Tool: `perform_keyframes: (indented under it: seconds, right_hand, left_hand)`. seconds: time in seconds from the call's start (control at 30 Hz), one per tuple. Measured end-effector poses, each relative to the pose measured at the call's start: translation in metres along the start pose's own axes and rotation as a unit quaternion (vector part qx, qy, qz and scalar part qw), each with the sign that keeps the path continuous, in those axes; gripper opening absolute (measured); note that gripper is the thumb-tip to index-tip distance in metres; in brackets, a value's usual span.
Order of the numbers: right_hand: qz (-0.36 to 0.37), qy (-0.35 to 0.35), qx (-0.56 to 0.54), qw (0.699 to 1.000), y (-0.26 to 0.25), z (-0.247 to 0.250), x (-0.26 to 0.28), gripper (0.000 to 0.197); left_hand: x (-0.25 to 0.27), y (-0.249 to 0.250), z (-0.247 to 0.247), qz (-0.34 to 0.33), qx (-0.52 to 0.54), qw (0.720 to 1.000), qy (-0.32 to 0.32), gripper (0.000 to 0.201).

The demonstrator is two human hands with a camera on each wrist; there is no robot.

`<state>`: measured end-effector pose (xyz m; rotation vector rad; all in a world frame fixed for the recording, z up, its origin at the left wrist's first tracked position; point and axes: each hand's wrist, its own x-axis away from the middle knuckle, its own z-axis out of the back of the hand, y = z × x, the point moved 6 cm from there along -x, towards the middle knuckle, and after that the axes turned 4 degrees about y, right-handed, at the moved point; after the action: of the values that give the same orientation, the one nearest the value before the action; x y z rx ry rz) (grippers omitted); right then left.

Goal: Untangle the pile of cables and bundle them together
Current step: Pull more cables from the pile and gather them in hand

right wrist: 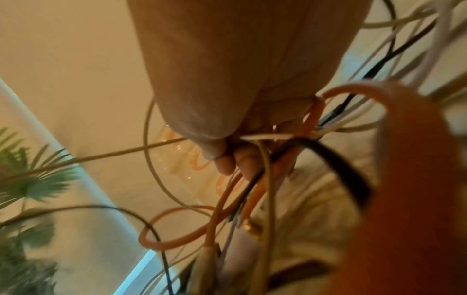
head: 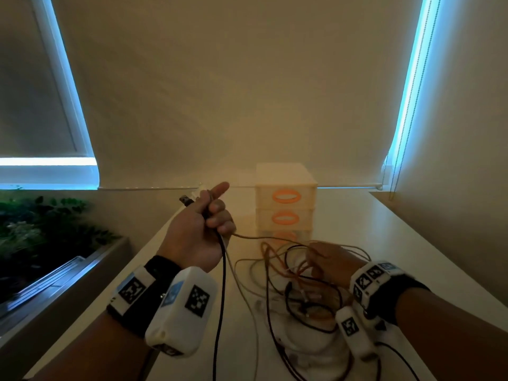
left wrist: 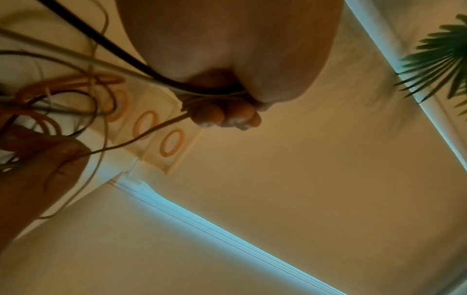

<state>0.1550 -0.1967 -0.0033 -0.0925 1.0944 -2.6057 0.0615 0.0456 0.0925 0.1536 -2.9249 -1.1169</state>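
Note:
A tangle of orange, black and white cables (head: pixel 299 281) lies on the white table (head: pixel 384 243) in front of me. My left hand (head: pixel 211 215) is raised above the table's left side and grips several cable ends; a black cable (head: pixel 220 298) and a pale one hang down from its fist, and plug tips stick out above the thumb. In the left wrist view the curled fingers (left wrist: pixel 217 117) clamp the strands. My right hand (head: pixel 327 259) is low in the pile, its fingers (right wrist: pixel 242 163) curled round orange, black and white strands (right wrist: pixel 283 159).
A small white drawer unit (head: pixel 286 199) with orange oval handles stands at the back of the table against the wall. A planter of green leaves (head: pixel 33 229) sits left of the table. A blind's bead chain (head: pixel 412 105) hangs at the right window.

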Motion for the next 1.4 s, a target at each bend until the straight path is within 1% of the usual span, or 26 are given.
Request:
perform_keyframes:
  seconds: [0.03, 0.1, 0.17, 0.27, 0.33, 0.37, 0.43, 0.47, 0.53, 0.6, 0.63, 0.7, 0.77, 0.83, 0.87, 0.93, 1.0, 1.07, 1.13, 1.2, 1.23, 1.3, 1.33, 1.4]
  right_hand:
    - [-0.007, 0.010, 0.002, 1.000, 0.006, 0.005, -0.003, 0.030]
    - [0.011, 0.024, 0.046, 0.999, 0.009, 0.011, -0.007, 0.032]
    - [0.034, -0.006, 0.113, 0.993, 0.001, 0.008, -0.005, 0.031]
    - [0.079, -0.069, 0.173, 0.979, -0.029, -0.005, 0.004, 0.018]
    - [0.113, -0.079, 0.184, 0.973, -0.055, -0.005, 0.011, 0.014]
    - [0.118, -0.089, 0.182, 0.972, -0.066, -0.005, 0.015, 0.014]
    - [0.117, -0.118, 0.214, 0.963, -0.082, -0.002, 0.024, 0.021]
    - [0.118, -0.121, 0.242, 0.956, -0.091, 0.001, 0.029, 0.026]
    - [0.126, -0.083, 0.258, 0.954, -0.111, 0.014, 0.036, 0.034]
    - [0.157, -0.036, 0.200, 0.966, -0.135, 0.021, 0.042, 0.040]
    - [0.174, -0.033, 0.163, 0.971, -0.146, 0.018, 0.045, 0.042]
    - [0.203, -0.057, 0.087, 0.974, -0.159, 0.001, 0.048, 0.035]
    - [0.224, -0.068, 0.021, 0.972, -0.162, -0.013, 0.049, 0.021]
    - [0.229, -0.095, -0.010, 0.969, -0.158, -0.019, 0.050, 0.007]
    - [0.228, -0.113, -0.016, 0.967, -0.156, -0.020, 0.051, 0.009]
    - [0.211, -0.146, -0.025, 0.966, -0.151, -0.020, 0.054, 0.018]
    - [0.175, -0.153, 0.003, 0.972, -0.143, -0.012, 0.053, 0.023]
    - [0.120, -0.116, 0.012, 0.986, -0.126, 0.010, 0.041, 0.026]
    - [0.057, -0.058, -0.020, 0.996, -0.110, 0.033, 0.029, 0.031]
    - [0.035, -0.021, -0.027, 0.999, -0.113, 0.042, 0.023, 0.034]
    - [0.037, -0.011, -0.031, 0.999, -0.120, 0.042, 0.022, 0.034]
    - [0.038, 0.006, -0.074, 0.997, -0.141, 0.040, 0.025, 0.034]
    - [0.043, 0.011, -0.096, 0.994, -0.152, 0.041, 0.029, 0.034]
    - [0.064, -0.003, -0.118, 0.991, -0.172, 0.040, 0.041, 0.032]
  left_hand:
    - [0.002, 0.011, -0.002, -0.014, 0.009, 1.000, -0.010, 0.038]
    - [0.005, 0.032, -0.006, -0.037, 0.025, 0.999, -0.029, 0.035]
    - [0.006, 0.043, -0.009, -0.047, 0.026, 0.998, -0.037, 0.035]
    - [0.006, 0.033, -0.013, -0.048, -0.005, 0.998, -0.032, 0.036]
    - [0.007, 0.019, -0.012, -0.040, -0.019, 0.999, -0.028, 0.037]
    - [0.006, 0.013, -0.012, -0.032, -0.021, 0.999, -0.027, 0.038]
    - [0.006, 0.004, -0.010, -0.017, -0.022, 0.999, -0.026, 0.040]
    - [0.006, 0.001, -0.010, -0.011, -0.023, 0.999, -0.027, 0.041]
    - [0.006, -0.004, -0.013, 0.000, -0.023, 0.999, -0.034, 0.041]
    - [0.007, -0.009, -0.019, 0.012, -0.027, 0.998, -0.049, 0.041]
    - [0.008, -0.011, -0.021, 0.017, -0.031, 0.998, -0.057, 0.041]
    - [0.009, -0.011, -0.026, 0.020, -0.043, 0.996, -0.073, 0.042]
    - [0.011, -0.008, -0.029, 0.024, -0.049, 0.995, -0.086, 0.042]
    - [0.014, -0.005, -0.028, 0.036, -0.043, 0.994, -0.098, 0.040]
    - [0.017, -0.003, -0.025, 0.044, -0.040, 0.992, -0.108, 0.040]
    - [0.021, -0.001, -0.020, 0.070, -0.032, 0.987, -0.144, 0.038]
    - [0.029, 0.002, -0.018, 0.106, -0.030, 0.971, -0.213, 0.037]
    - [0.039, 0.002, -0.016, 0.139, -0.049, 0.951, -0.271, 0.038]
    - [0.047, -0.002, -0.013, 0.159, -0.091, 0.939, -0.289, 0.038]
    - [0.052, -0.014, -0.011, 0.172, -0.147, 0.933, -0.281, 0.039]
    - [0.053, -0.022, -0.011, 0.174, -0.186, 0.928, -0.273, 0.041]
    - [0.053, -0.036, -0.013, 0.179, -0.243, 0.921, -0.247, 0.043]
    - [0.053, -0.041, -0.015, 0.185, -0.247, 0.924, -0.227, 0.043]
    - [0.048, -0.045, -0.019, 0.195, -0.216, 0.943, -0.162, 0.045]
